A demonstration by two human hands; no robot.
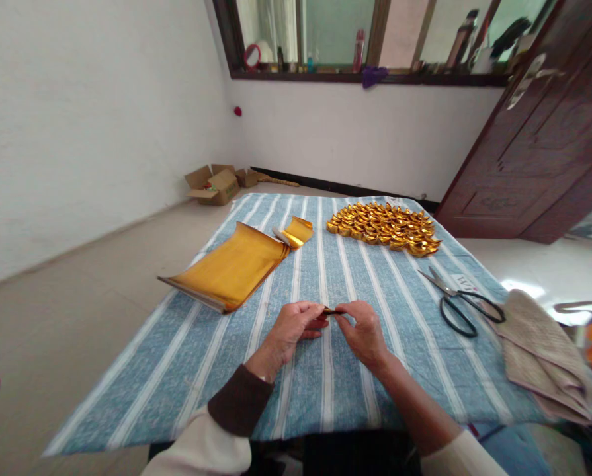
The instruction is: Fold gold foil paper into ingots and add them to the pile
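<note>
Between my two hands, over the middle of the striped cloth, is a small narrow folded piece of gold foil paper. My left hand pinches its left end with thumb and forefinger. The right end is pinched by my right hand. My fingers cover most of the piece. Up and to the left lies a stack of gold foil paper sheets with curled edges. A smaller curled gold sheet rests against its far corner. Many folded gold paper ingots stand packed in rows at the back right.
Black-handled scissors lie part open on the right of the blue and white striped tablecloth. A beige folded cloth is at the right edge. Cardboard boxes sit on the floor beyond. A brown door stands at the right.
</note>
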